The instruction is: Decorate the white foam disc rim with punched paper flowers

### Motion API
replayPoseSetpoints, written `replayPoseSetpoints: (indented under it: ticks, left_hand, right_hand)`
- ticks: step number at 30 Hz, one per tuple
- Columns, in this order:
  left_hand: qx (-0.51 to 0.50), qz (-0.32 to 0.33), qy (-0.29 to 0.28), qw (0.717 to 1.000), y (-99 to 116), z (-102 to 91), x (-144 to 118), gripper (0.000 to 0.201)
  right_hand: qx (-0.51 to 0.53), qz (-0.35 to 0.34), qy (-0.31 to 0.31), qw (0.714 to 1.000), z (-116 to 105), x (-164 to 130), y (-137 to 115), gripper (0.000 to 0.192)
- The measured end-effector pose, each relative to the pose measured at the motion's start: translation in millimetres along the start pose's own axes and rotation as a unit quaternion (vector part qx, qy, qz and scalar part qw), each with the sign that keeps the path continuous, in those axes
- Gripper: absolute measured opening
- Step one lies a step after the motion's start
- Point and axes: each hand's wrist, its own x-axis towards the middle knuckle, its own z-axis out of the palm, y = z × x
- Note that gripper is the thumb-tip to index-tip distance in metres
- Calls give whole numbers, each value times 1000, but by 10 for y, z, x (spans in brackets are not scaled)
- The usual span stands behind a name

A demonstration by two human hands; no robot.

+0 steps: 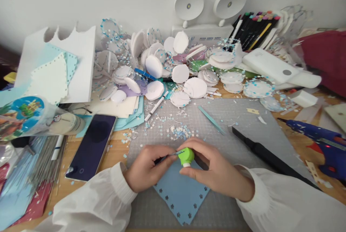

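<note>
Head view: both hands work at the near edge of a grey cutting mat (pixel 243 116). Right hand (pixel 213 167) is closed on a small green punch (pixel 186 156), thumb and fingers wrapped over its top. Left hand (pixel 147 167) is closed in a pinch on the corner of a blue card (pixel 180 192) fed into the punch. Card lies flat on the mat, flower holes running along its edges; confetti (pixel 173 129) lies scattered just beyond. Judgement: good work calls for the card seated fully in the slot, spacing matched to the neighbouring hole, and pressure applied straight down. Phone (pixel 92 145) lies left, glue gun (pixel 321 141) well right, white discs (pixel 189 77) heaped behind.
</note>
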Motion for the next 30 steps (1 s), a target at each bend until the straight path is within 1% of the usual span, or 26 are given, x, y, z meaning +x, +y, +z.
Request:
replayPoseSetpoints:
  ticks: [10,14,15,18,19,22,25,27,30]
  left_hand:
    - [43,47,11,998,0,26,-18,26]
    - [90,73,14,993,69,-32,-26,17]
    - [111,79,16,991,88,-47,-24,21]
    - [188,98,18,977,125,-60,-7,45]
    - [213,107,17,971,129,-54,-1,48]
    - [267,164,18,949,110,-26,4,46]
    - [297,228,24,927,65,-8,-7,43]
    - [303,244,24,921,38,-3,-14,43]
    - [295,228,22,928,24,-4,-12,44]
  right_hand:
    - [-47,-45,29,997,23,-19,-24,14]
    - [-45,-53,28,997,29,-18,-40,12]
    - [-45,-57,26,997,32,-17,-48,12]
    - [-46,-67,16,997,58,-18,-69,12]
    - [-48,-69,10,996,71,-21,-73,12]
    - [-55,-79,-2,995,116,-37,-69,15]
    - [-56,-86,0,995,146,-50,-50,18]
    - [-57,-81,-1,995,150,-49,-37,17]
    - [-57,-68,-8,996,136,-34,-30,11]
